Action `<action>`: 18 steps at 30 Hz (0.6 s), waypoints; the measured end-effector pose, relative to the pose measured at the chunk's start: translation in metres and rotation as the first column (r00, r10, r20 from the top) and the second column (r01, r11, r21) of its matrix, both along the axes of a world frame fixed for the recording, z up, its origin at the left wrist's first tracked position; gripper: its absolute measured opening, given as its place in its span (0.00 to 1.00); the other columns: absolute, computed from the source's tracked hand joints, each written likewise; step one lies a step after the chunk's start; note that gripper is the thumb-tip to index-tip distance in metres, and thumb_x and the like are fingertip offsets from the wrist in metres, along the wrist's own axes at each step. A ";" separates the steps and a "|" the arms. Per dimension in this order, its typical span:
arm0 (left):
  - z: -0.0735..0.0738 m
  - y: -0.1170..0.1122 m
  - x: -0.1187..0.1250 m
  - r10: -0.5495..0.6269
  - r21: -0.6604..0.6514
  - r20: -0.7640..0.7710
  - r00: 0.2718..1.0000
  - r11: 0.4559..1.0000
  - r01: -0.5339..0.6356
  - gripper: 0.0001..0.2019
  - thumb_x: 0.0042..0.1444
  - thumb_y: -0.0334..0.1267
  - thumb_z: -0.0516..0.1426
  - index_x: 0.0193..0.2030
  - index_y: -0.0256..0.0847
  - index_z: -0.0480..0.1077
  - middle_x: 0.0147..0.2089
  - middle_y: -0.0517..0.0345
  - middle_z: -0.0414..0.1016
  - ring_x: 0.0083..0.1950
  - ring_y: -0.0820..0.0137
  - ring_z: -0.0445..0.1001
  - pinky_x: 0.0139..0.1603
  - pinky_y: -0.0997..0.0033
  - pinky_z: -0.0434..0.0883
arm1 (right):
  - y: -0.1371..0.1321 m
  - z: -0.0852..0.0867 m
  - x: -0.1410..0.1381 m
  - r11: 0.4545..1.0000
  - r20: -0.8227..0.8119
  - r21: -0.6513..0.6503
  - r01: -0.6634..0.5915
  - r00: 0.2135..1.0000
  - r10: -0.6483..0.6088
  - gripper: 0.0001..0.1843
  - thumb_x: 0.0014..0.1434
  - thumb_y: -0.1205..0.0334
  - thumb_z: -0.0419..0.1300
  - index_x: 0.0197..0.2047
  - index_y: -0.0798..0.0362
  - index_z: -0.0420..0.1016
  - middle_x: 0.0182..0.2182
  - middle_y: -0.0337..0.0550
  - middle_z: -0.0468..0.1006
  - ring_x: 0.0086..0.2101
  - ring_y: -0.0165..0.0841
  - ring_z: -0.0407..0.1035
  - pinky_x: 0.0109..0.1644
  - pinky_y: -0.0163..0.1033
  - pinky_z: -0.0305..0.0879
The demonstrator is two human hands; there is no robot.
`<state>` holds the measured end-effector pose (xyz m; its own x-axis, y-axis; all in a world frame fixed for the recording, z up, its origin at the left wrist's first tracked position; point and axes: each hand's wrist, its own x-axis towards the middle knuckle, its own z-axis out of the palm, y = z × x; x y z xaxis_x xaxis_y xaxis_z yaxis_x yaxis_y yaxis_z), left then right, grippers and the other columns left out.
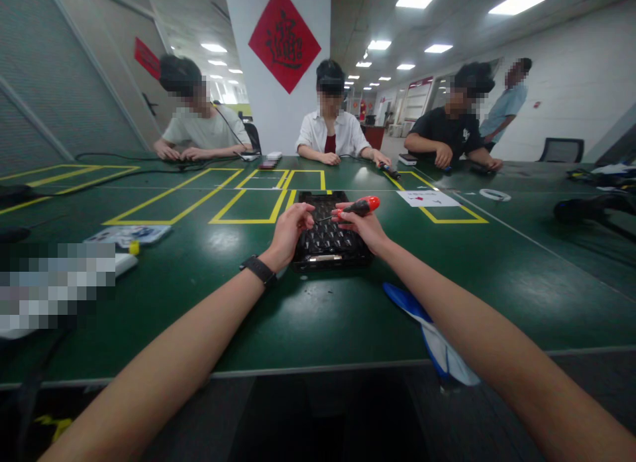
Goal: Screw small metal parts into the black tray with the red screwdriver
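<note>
A black tool case lies open on the green table in front of me, its tray full of small bits. My right hand is closed round a red-and-black screwdriver held over the case, its thin shaft pointing left. My left hand, with a black watch on the wrist, hovers over the case's left side with its fingers pinched at the tip of the shaft. Whether a bit sits between the fingers cannot be made out.
A blue-and-white object lies under my right forearm at the table's near edge. A white paper and a tape ring lie beyond on the right. Three people sit at the far side, a fourth person stands behind. Yellow tape rectangles mark the tabletop.
</note>
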<state>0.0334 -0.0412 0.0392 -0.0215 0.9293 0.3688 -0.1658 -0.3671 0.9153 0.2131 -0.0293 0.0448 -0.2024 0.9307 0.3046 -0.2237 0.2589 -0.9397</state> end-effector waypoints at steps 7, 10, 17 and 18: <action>-0.006 -0.002 0.004 0.282 0.225 -0.462 0.841 0.954 -0.197 0.11 0.45 0.34 0.59 0.38 0.38 0.67 0.36 0.58 0.69 0.37 0.72 0.67 0.42 0.70 0.65 | 0.010 -0.001 0.012 0.992 -0.342 -0.125 0.025 0.937 -0.067 0.11 0.52 0.60 0.52 0.35 0.56 0.71 0.29 0.42 0.77 0.26 0.26 0.70 0.28 0.31 0.66; -0.007 -0.006 0.005 0.355 0.318 -0.568 0.743 0.927 -0.200 0.12 0.46 0.36 0.60 0.39 0.38 0.67 0.37 0.56 0.69 0.38 0.70 0.67 0.42 0.69 0.64 | 0.013 -0.001 0.016 0.988 -0.415 -0.157 -0.001 0.908 -0.066 0.11 0.52 0.59 0.51 0.33 0.56 0.69 0.26 0.41 0.76 0.23 0.25 0.67 0.26 0.30 0.64; -0.011 -0.001 0.004 0.177 0.144 -0.504 0.845 0.982 -0.120 0.10 0.47 0.40 0.60 0.35 0.37 0.72 0.26 0.59 0.71 0.29 0.73 0.68 0.31 0.73 0.63 | 0.012 0.000 0.017 0.985 -0.447 -0.169 -0.014 0.892 -0.064 0.10 0.51 0.60 0.51 0.33 0.55 0.68 0.25 0.41 0.75 0.23 0.26 0.66 0.27 0.32 0.64; -0.011 -0.001 0.004 0.127 0.097 -0.458 0.880 0.991 -0.093 0.11 0.46 0.41 0.60 0.36 0.37 0.72 0.27 0.58 0.73 0.29 0.72 0.69 0.31 0.73 0.63 | 0.012 0.000 0.017 0.983 -0.457 -0.181 -0.010 0.886 -0.075 0.10 0.51 0.60 0.50 0.32 0.55 0.68 0.24 0.41 0.75 0.23 0.27 0.66 0.27 0.32 0.65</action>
<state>0.0373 -0.0421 0.0282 0.0663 0.9025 0.4255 0.3148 -0.4236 0.8494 0.2304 -0.0175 0.0449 -0.0480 0.9808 0.1889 -0.6359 0.1158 -0.7630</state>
